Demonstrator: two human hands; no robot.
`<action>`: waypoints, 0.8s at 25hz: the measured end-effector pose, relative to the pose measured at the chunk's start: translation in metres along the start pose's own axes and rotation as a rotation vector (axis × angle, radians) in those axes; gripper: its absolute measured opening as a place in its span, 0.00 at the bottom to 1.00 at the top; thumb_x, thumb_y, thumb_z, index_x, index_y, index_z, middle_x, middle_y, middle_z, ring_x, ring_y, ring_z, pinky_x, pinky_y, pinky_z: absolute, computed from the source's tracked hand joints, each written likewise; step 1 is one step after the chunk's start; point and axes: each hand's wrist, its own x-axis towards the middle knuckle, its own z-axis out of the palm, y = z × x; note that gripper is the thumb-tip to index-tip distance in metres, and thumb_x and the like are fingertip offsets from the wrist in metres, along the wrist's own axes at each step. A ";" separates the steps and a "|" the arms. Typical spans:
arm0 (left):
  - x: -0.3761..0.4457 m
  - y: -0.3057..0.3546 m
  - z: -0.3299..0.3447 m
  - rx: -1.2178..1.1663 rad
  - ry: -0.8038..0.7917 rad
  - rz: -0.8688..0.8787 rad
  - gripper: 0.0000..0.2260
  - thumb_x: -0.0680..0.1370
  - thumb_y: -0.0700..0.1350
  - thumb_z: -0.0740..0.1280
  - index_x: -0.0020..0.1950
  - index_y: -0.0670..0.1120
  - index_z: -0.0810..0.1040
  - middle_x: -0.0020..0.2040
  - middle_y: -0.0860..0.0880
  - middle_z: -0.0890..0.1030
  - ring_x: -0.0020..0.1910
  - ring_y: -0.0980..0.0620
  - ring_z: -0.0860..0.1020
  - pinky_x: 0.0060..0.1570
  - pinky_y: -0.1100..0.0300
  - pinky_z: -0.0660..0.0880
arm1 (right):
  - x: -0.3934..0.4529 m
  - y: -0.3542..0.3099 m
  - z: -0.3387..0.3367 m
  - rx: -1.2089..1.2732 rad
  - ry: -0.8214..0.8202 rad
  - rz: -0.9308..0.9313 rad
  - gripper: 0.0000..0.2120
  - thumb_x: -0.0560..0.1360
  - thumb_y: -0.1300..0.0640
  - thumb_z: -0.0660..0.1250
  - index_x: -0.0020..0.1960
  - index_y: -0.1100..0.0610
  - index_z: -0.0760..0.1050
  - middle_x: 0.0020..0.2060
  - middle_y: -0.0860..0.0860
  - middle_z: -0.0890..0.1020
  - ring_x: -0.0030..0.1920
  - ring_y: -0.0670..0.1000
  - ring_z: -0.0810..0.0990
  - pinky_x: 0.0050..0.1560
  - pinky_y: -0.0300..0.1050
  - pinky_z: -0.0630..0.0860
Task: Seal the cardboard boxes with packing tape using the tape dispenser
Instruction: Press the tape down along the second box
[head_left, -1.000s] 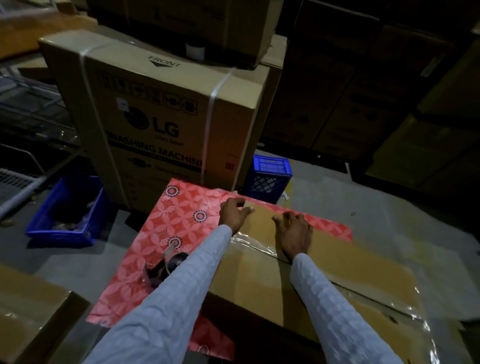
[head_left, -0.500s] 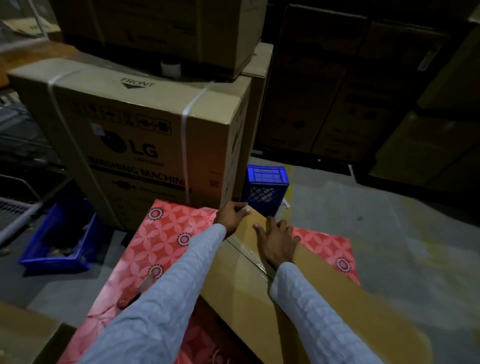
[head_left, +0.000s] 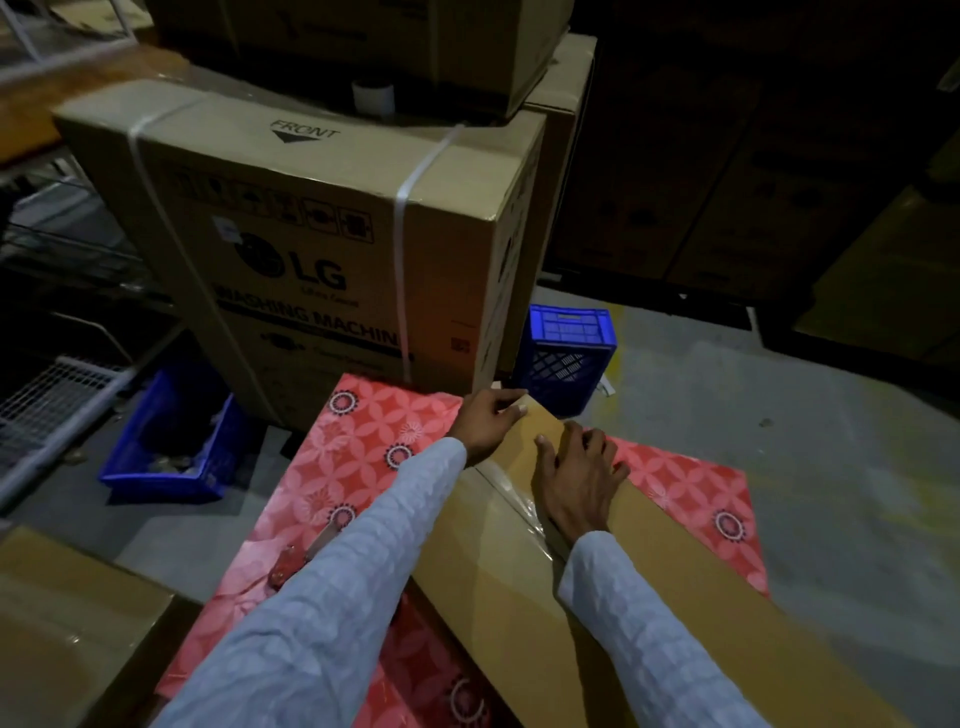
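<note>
A brown cardboard box (head_left: 488, 577) lies tilted on a red patterned mat (head_left: 374, 447), with shiny clear tape (head_left: 522, 501) along its seam. My left hand (head_left: 485, 423) grips the box's far corner, thumb on top. My right hand (head_left: 576, 480) lies on the upper face beside the taped seam, its fingers hooked over the far edge. A red tape dispenser (head_left: 288, 558) rests on the mat to the left, mostly hidden behind my left sleeve.
A large LG washing machine carton (head_left: 322, 249) stands just beyond the mat, with more cartons stacked on it. A blue crate (head_left: 566, 353) is at its right, a blue bin (head_left: 171, 452) at left. Another cardboard box (head_left: 67, 623) sits at lower left. Grey floor lies right.
The box has swung round and tipped under both hands, so its far corner now points at the blue crate. My hands stayed at its far end. The dispenser slipped behind my left sleeve.
</note>
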 end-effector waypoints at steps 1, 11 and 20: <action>-0.004 -0.001 -0.007 -0.037 -0.048 -0.013 0.17 0.83 0.49 0.67 0.71 0.49 0.78 0.68 0.49 0.80 0.65 0.52 0.77 0.63 0.56 0.72 | -0.002 -0.006 0.001 0.023 0.023 -0.046 0.25 0.81 0.39 0.53 0.69 0.53 0.71 0.62 0.57 0.75 0.64 0.60 0.69 0.66 0.63 0.64; -0.100 -0.114 -0.113 -0.038 0.060 -0.159 0.06 0.81 0.40 0.68 0.52 0.44 0.84 0.42 0.45 0.86 0.36 0.54 0.83 0.40 0.57 0.77 | -0.068 -0.129 0.034 0.151 -0.118 -0.519 0.18 0.78 0.46 0.66 0.63 0.55 0.77 0.58 0.56 0.77 0.63 0.60 0.73 0.65 0.57 0.64; -0.226 -0.210 -0.137 0.456 -0.027 -0.650 0.32 0.63 0.64 0.72 0.60 0.45 0.80 0.59 0.40 0.83 0.57 0.40 0.82 0.50 0.52 0.78 | -0.072 -0.149 0.044 0.020 -0.165 -0.535 0.18 0.79 0.38 0.61 0.49 0.49 0.82 0.44 0.49 0.84 0.47 0.55 0.81 0.68 0.58 0.67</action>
